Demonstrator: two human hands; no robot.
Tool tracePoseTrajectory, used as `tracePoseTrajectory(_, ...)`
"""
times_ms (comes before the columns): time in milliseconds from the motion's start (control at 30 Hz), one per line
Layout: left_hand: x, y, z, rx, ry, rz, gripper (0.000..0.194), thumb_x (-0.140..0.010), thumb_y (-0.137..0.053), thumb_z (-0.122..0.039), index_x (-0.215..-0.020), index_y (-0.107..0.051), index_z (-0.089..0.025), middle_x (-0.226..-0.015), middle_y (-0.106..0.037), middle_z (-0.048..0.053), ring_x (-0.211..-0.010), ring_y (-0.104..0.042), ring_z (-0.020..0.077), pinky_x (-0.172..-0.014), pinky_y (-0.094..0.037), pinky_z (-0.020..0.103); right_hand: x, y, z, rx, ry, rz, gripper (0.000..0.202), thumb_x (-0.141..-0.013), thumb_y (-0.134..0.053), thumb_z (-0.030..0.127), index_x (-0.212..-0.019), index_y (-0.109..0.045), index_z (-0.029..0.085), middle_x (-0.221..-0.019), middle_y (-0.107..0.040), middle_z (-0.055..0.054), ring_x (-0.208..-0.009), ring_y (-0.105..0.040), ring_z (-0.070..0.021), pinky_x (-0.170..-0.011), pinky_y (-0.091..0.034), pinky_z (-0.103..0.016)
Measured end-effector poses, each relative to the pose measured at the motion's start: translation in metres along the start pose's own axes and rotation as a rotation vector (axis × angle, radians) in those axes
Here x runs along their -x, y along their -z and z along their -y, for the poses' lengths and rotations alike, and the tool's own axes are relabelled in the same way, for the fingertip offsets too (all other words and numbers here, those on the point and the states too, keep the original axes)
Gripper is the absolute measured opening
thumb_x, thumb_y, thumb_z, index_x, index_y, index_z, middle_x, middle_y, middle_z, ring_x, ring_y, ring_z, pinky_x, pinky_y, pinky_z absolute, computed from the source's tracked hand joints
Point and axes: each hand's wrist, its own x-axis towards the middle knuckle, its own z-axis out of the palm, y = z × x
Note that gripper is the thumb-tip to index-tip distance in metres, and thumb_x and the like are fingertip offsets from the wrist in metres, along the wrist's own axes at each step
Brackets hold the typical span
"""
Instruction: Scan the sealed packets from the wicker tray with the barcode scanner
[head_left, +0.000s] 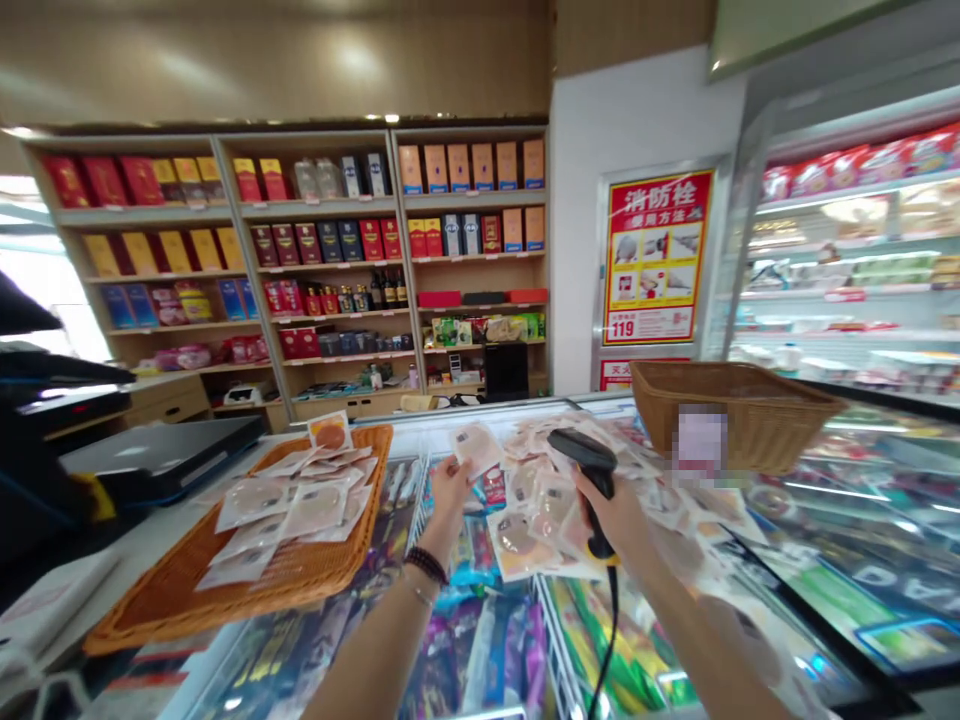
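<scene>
My left hand point(450, 490), with a dark bead bracelet on the wrist, pinches the edge of a small flat clear packet point(474, 448) held up over the freezer's glass top. In my right hand point(616, 515) is a black barcode scanner point(589, 455), its head angled toward the packet and its cable hanging down. Below and around the scanner lies a loose pile of similar packets point(521, 535) on the glass. To the left, an orange wicker tray point(315, 575) carries several more packets point(315, 510), each with something round and flat inside.
A brown wicker basket point(739, 400) stands on the glass at the right. Colourful wrapped goods point(480, 640) show through the freezer top. A dark flat device point(165, 460) sits on the left counter. Shelves of boxes point(330, 240) and a red fire-hydrant sign point(660, 258) are behind.
</scene>
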Motion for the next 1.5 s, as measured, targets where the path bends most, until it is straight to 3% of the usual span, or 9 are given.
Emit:
tracePoseTrajectory(267,0.026,-0.111,0.004,-0.085,-0.030,0.403,0.029,-0.076,-0.078,-0.022,-0.104,-0.074,-0.015,-0.098,-0.079,0.011,-0.085,-0.075,0.0217,-0.080,-0.062,0.035,-0.007,0.070,0.004,0.013,-0.011,-0.183,0.050,-0.067,-0.077,0.066,-0.057,-0.054,0.024,-0.040,-0.053,0.001,-0.032,-0.048,-0.0137,-0.033,-0.042,-0.026)
tracePoseTrajectory(367,0.039,-0.127,0.010,-0.274,-0.201,0.521,0.033,-0.077,-0.073,-0.016,-0.110,-0.075,-0.018,-0.111,-0.079,0.011,-0.105,-0.074,0.0267,-0.097,-0.059,0.044,-0.004,0.079,0.004,0.019,-0.038,-0.159,0.050,-0.068,-0.079,0.065,-0.057,-0.053,0.024,-0.040,-0.053,0.000,-0.031,-0.050,-0.0148,-0.032,-0.042,-0.027)
tracePoseTrajectory(467,0.043,-0.120,0.010,-0.430,-0.386,0.542,0.043,-0.079,-0.070,-0.012,-0.121,-0.073,-0.021,-0.130,-0.074,0.010,-0.124,-0.066,0.0288,-0.111,-0.051,0.049,-0.003,0.076,0.003,0.023,-0.027,-0.140,0.048,-0.070,-0.078,0.063,-0.059,-0.056,0.023,-0.041,-0.054,0.000,-0.032,-0.050,-0.0146,-0.032,-0.042,-0.026)
tracePoseTrajectory(633,0.030,-0.067,-0.007,-0.588,-0.503,0.422,0.042,-0.081,-0.070,-0.013,-0.122,-0.073,-0.018,-0.131,-0.071,0.014,-0.125,-0.065,0.0295,-0.114,-0.048,0.050,0.002,0.042,0.001,0.076,0.027,-0.110,0.047,-0.072,-0.075,0.063,-0.056,-0.055,0.023,-0.040,-0.054,0.000,-0.034,-0.049,-0.0136,-0.035,-0.042,-0.025)
tracePoseTrajectory(833,-0.004,0.037,-0.047,-0.634,-0.554,0.253,0.035,-0.083,-0.069,-0.012,-0.117,-0.073,-0.019,-0.124,-0.073,0.012,-0.121,-0.066,0.0255,-0.112,-0.049,0.046,0.009,-0.040,0.005,-0.023,0.004,0.069,0.049,-0.071,-0.076,0.066,-0.059,-0.054,0.023,-0.041,-0.054,0.001,-0.034,-0.048,-0.0133,-0.034,-0.041,-0.025)
tracePoseTrajectory(1033,-0.022,0.152,-0.099,-0.794,-0.454,0.052,0.031,-0.085,-0.066,-0.011,-0.115,-0.073,-0.015,-0.124,-0.074,0.015,-0.117,-0.069,0.0254,-0.107,-0.051,0.040,0.018,-0.131,0.007,-0.113,0.011,0.309,0.048,-0.072,-0.076,0.064,-0.059,-0.056,0.023,-0.042,-0.056,0.000,-0.036,-0.050,-0.0133,-0.039,-0.042,-0.026)
tracePoseTrajectory(1167,-0.018,0.213,-0.126,-1.123,-0.301,-0.118,0.039,-0.086,-0.066,-0.013,-0.125,-0.068,-0.012,-0.131,-0.072,0.017,-0.125,-0.066,0.0274,-0.109,-0.047,0.038,0.029,-0.175,0.005,-0.153,-0.018,0.362,0.044,-0.070,-0.077,0.061,-0.063,-0.056,0.023,-0.045,-0.057,0.002,-0.036,-0.051,-0.0134,-0.038,-0.041,-0.026)
tracePoseTrajectory(1300,-0.012,0.241,-0.133,-1.468,-0.009,-0.247,0.053,-0.092,-0.067,-0.032,-0.137,-0.060,-0.006,-0.142,-0.063,0.025,-0.137,-0.058,0.0334,-0.113,-0.042,0.039,0.044,-0.198,-0.004,-0.160,-0.049,0.403,0.043,-0.070,-0.076,0.061,-0.065,-0.055,0.024,-0.046,-0.057,0.002,-0.036,-0.051,-0.0133,-0.038,-0.040,-0.026)
tracePoseTrajectory(1500,-0.020,0.236,-0.131,-1.691,0.139,-0.176,0.061,-0.083,-0.076,-0.039,-0.131,-0.063,-0.003,-0.140,-0.062,0.031,-0.139,-0.055,0.0385,-0.113,-0.039,0.040,0.055,-0.201,-0.022,-0.077,-0.069,0.451,0.043,-0.073,-0.073,0.062,-0.064,-0.055,0.024,-0.045,-0.057,0.002,-0.036,-0.052,-0.0141,-0.040,-0.043,-0.027)
